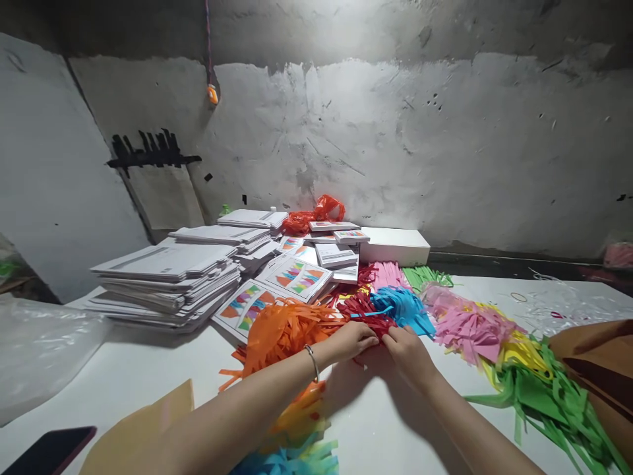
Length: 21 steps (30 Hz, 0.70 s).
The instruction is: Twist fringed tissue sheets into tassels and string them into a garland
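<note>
My left hand (349, 342), with a bangle on the wrist, is closed on a dark red paper tassel (368, 309) near the middle of the table. Close beside it, my right hand (409, 356) pinches the same red fringe from the other side; its fingertips are partly hidden. An orange paper tassel (291, 330) lies just left of my left hand. Behind my right hand is a blue tassel (403, 307). Farther right lie pink (469, 326), yellow (527, 356) and green (544, 396) fringed tassels.
Stacks of flat white cartons (163, 270) stand at the left, with printed boxes (297, 274) beside them. A long white box (395, 245) sits against the wall. Clear plastic (44, 356) and a phone (49, 452) lie front left. Brown paper (598, 369) is at the right.
</note>
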Tool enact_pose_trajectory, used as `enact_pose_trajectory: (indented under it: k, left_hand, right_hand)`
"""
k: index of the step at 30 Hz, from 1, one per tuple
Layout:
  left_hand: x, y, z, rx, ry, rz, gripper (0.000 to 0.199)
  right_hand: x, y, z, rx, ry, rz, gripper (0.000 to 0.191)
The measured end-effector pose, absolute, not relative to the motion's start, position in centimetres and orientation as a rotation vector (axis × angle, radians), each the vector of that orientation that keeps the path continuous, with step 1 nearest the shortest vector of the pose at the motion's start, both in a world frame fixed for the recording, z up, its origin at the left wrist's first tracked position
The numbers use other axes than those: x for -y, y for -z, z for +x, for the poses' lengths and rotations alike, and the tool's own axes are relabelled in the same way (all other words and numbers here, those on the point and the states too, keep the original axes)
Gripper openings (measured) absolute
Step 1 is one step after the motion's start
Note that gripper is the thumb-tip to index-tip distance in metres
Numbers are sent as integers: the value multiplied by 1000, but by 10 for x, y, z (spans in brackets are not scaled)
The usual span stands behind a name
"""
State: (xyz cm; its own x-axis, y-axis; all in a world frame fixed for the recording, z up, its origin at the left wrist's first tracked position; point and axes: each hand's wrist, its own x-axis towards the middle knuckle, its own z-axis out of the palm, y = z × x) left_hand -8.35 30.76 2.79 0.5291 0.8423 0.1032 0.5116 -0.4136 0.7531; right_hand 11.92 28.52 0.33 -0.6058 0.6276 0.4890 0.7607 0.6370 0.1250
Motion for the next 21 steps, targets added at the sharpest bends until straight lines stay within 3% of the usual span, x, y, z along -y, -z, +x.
enact_pose_trajectory:
  k: [8,16,21]
  left_hand:
    - [-343,-56,-113,-1318,-878,1667,27]
    - [-386,-124,-151,-1297,-1284,1387,34]
    - [-388,-144,-134,-1264,-1362,1534,30]
  right_hand:
    - [-271,11,175,2346,575,-1102,20]
    - [-217,17,302,2123,648,-1350,23]
    - [-170,-12,333,2152,915,-1094,18]
